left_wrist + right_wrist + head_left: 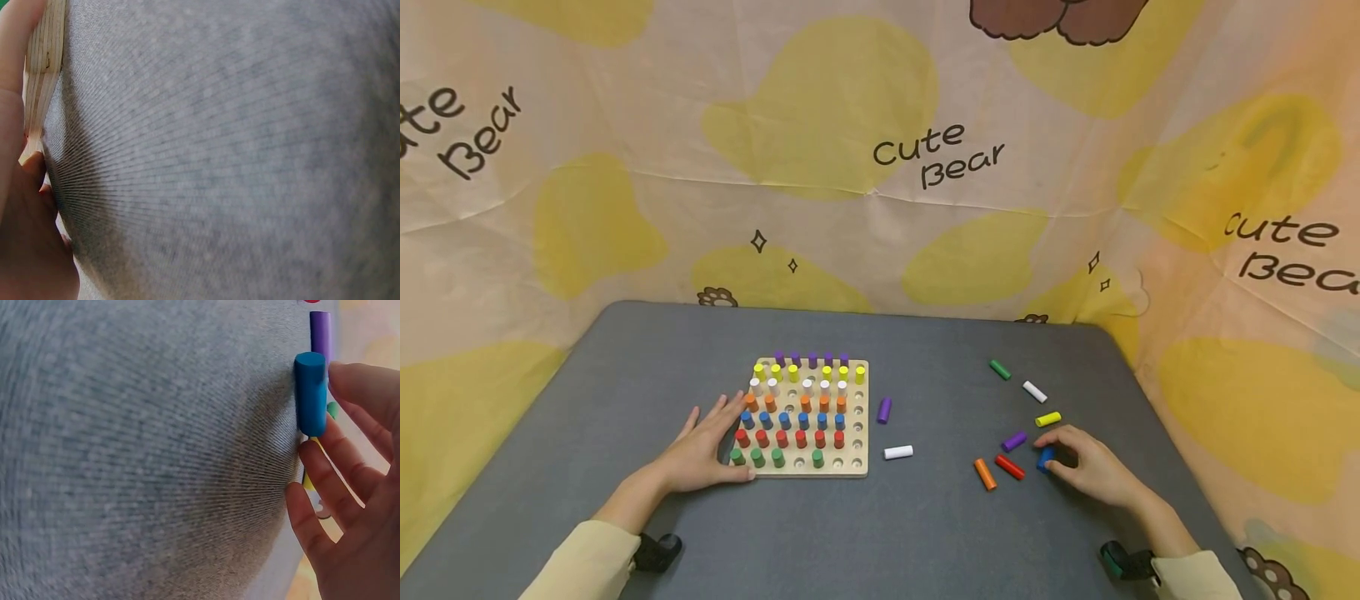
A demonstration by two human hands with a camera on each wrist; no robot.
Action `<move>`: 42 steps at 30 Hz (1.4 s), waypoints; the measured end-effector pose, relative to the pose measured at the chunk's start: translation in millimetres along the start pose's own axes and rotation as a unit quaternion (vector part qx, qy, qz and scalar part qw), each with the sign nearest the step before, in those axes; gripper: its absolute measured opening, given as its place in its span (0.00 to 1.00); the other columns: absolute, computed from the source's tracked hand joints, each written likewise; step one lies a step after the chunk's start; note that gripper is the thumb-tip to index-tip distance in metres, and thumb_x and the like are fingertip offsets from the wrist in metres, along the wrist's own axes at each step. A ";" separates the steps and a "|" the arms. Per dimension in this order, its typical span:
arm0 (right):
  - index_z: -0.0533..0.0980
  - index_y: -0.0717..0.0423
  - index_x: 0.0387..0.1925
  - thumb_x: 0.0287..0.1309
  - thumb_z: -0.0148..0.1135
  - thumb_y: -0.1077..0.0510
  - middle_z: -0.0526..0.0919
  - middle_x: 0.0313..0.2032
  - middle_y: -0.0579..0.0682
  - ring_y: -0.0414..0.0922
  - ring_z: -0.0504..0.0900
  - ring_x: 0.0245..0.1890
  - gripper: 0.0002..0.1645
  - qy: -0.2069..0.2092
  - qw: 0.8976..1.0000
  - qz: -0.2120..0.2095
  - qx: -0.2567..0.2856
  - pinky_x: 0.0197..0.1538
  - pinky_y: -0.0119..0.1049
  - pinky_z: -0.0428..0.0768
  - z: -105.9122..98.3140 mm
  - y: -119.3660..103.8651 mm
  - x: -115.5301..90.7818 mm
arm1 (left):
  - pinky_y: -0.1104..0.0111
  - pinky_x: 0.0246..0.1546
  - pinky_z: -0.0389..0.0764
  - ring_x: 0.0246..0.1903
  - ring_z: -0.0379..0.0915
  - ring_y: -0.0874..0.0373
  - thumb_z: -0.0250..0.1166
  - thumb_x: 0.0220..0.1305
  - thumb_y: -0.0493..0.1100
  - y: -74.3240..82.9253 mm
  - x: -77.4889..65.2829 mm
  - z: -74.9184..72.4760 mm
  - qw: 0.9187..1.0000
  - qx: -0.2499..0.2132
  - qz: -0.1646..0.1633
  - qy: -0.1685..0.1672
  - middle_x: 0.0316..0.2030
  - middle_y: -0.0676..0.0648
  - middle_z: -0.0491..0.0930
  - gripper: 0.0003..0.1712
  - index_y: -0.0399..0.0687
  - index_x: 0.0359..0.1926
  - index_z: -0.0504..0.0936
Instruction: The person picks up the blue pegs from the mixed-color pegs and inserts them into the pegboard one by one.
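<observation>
In the head view a wooden pegboard (864, 429) lies left of the table's middle, holding upright rows of purple, yellow, white, orange, blue, red and green pegs. Bare holes show inside some rows and along the right side. My left hand (700, 454) rests against the board's left edge, fingers extended, with the thumb along its front left corner. Far to the right, my right hand (1096, 471) pinches a blue peg (1044, 459) between thumb and fingers, low over the table. The right wrist view shows this blue peg (310, 394) upright beside the thumb tip.
Near the right hand lie loose purple (1013, 442), red (1010, 467), orange (985, 474), yellow (1048, 419), white (1034, 392) and green (999, 369) pegs. Another purple peg (884, 410) and white peg (898, 452) lie just right of the board. A printed cloth (820, 108) hangs behind the grey table (925, 542).
</observation>
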State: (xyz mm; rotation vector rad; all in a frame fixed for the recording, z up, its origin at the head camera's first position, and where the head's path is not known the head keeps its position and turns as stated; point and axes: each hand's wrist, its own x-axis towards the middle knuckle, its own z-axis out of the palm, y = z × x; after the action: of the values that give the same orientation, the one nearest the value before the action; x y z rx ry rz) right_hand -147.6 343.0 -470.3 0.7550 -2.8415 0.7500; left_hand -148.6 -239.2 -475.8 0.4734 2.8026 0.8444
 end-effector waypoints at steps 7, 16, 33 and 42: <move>0.79 0.49 0.37 0.43 0.71 0.64 0.78 0.37 0.41 0.37 0.75 0.37 0.16 0.009 1.000 -0.003 0.000 0.39 0.31 0.74 4.2 -0.9 1.3 | 0.38 0.62 0.30 0.69 0.35 0.37 0.70 0.39 0.67 1.6 -1.4 -1.4 1.000 0.001 0.001 0.003 0.71 0.38 0.46 0.65 0.44 0.71 0.48; 0.77 0.50 0.35 0.45 0.69 0.64 0.75 0.32 0.41 0.32 0.71 0.29 0.13 0.019 1.000 0.006 0.004 0.31 0.28 0.73 6.5 2.7 2.7 | 0.38 0.62 0.30 0.69 0.34 0.37 0.70 0.39 0.66 3.8 -1.7 -1.0 1.000 -0.002 0.001 0.003 0.71 0.38 0.46 0.65 0.44 0.71 0.48; 0.76 0.53 0.34 0.41 0.69 0.69 0.72 0.27 0.40 0.33 0.70 0.25 0.16 0.051 0.998 -0.028 0.011 0.27 0.26 0.71 5.9 8.5 0.4 | 0.39 0.62 0.30 0.69 0.35 0.37 0.70 0.39 0.68 2.3 -1.4 -0.6 1.000 0.004 -0.001 0.003 0.71 0.38 0.46 0.66 0.44 0.71 0.48; 0.76 0.53 0.34 0.40 0.69 0.69 0.73 0.28 0.41 0.33 0.71 0.27 0.16 0.044 0.999 -0.022 0.016 0.29 0.26 0.72 8.1 7.9 0.7 | 0.38 0.62 0.30 0.69 0.34 0.37 0.70 0.39 0.68 1.5 -1.2 -0.9 1.000 0.002 -0.001 0.003 0.71 0.38 0.46 0.65 0.44 0.71 0.48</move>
State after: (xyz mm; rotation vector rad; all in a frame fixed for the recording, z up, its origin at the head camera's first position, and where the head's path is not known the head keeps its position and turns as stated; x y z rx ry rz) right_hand -152.0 344.7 -480.6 0.7666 -2.7312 0.8046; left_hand -147.4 -238.9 -474.1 0.4683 2.8096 0.8405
